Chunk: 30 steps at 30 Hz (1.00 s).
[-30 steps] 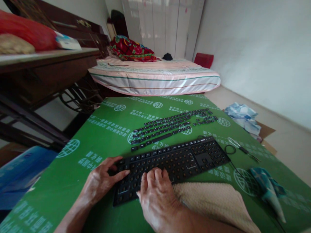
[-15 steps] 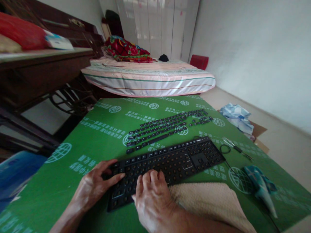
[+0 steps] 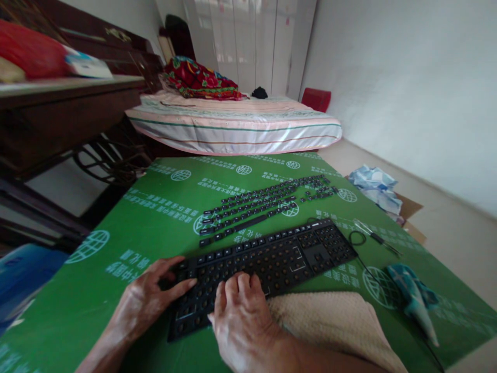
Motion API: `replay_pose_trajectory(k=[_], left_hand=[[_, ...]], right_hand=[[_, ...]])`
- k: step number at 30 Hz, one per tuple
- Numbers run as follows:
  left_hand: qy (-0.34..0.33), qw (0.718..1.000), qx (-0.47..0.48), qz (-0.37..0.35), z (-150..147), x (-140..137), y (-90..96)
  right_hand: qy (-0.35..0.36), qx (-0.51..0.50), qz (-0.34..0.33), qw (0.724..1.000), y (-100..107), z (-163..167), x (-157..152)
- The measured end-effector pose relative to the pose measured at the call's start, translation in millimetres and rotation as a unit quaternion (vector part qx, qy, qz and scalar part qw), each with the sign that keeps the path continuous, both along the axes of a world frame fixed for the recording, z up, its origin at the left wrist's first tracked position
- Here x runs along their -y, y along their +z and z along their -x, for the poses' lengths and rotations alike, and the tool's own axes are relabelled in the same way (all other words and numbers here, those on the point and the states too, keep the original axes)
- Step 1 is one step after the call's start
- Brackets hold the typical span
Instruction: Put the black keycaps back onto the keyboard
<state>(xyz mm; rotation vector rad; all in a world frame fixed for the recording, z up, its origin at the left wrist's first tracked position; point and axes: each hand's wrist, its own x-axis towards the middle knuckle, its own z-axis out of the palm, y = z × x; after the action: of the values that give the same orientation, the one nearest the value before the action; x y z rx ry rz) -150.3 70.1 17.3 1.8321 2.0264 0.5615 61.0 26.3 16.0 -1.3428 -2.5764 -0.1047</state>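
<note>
A black computer keyboard [image 3: 279,259] lies slanted on the green tabletop. Its top row still carries keycaps, while round bare key posts show over most of the rest. My left hand [image 3: 149,292] grips its left end, thumb on the upper face and fingers at the far corner. Over the keyboard's near edge is my right hand [image 3: 243,316], fingers bent and close together on the bare posts; whatever is under the fingertips is hidden. Behind the keyboard, loose black keycaps [image 3: 248,207] are laid out in rows.
A beige cloth [image 3: 330,316] lies beside my right forearm. Farther right are a slim tool with a dark grip [image 3: 377,238], the keyboard cable [image 3: 367,267] and a teal patterned cloth [image 3: 413,295]. A bed [image 3: 236,122] stands beyond the green table [image 3: 155,207].
The whole view has shifted slightly, with everything a little farther left. Both hands keep nearly the same place on the keyboard.
</note>
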Motion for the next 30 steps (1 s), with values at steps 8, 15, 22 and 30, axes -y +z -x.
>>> replay_pose_trajectory(k=[8,15,22,30], left_hand=[[-0.001,1.0,-0.006,-0.007,3.9,-0.2,-5.3],[-0.009,1.0,-0.015,-0.009,5.6,-0.6,-7.6],[-0.014,1.0,-0.022,-0.01,5.6,-1.7,-7.5],[-0.005,1.0,-0.028,-0.003,5.3,-1.6,-6.6]], right_hand=[[-0.003,0.01,-0.02,1.0,-1.5,0.6,0.1],[0.006,0.012,-0.007,1.0,-1.9,0.2,-1.2],[-0.004,0.011,-0.01,1.0,-1.9,0.2,-0.3],[0.004,0.011,-0.02,1.0,-1.5,-0.3,-1.7]])
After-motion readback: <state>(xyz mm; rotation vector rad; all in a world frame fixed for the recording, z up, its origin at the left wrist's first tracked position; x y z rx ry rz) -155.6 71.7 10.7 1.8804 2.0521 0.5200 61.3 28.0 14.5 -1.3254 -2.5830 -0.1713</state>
